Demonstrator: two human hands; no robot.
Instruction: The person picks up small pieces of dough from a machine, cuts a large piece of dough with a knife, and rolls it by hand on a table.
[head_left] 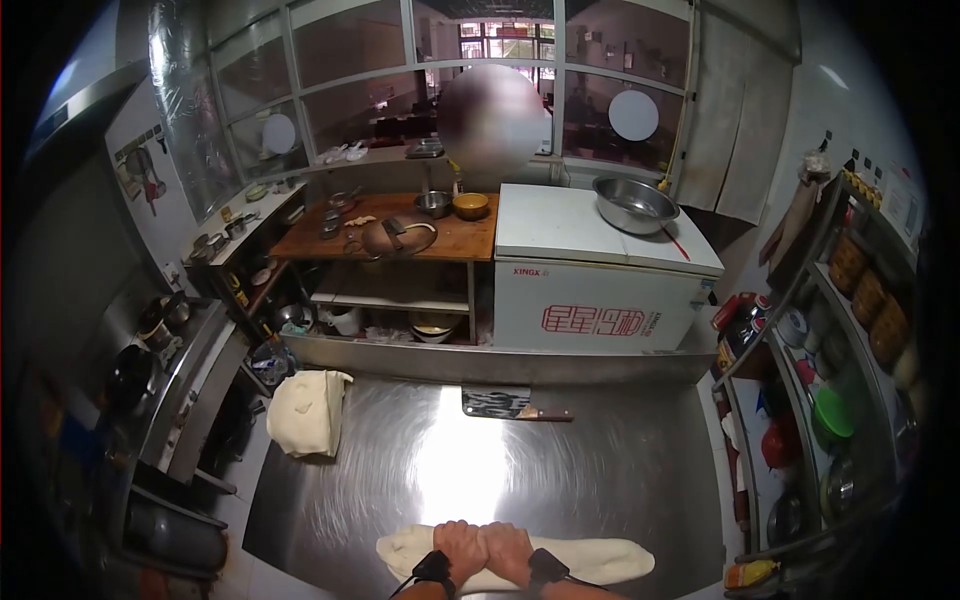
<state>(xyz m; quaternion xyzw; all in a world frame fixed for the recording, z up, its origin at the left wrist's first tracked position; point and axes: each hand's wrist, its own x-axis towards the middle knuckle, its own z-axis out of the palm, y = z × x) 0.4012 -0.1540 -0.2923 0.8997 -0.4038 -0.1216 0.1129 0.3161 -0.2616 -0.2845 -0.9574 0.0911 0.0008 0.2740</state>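
- Steel worktable (600, 480) fills the foreground of a busy kitchen — white chest freezer (600, 290) beyond it, metal bowl (634, 204) on its lid.
- Left hand (460, 550) and right hand (508, 552) sit side by side, curled down onto the dough log (600, 560) at the table's near edge.
- That dough already looks long and even — I'd say rolling is well along, cutting not begun.
- Cleaver (510, 404) lies untouched mid-table; folded cloth (308, 412) at the left corner.
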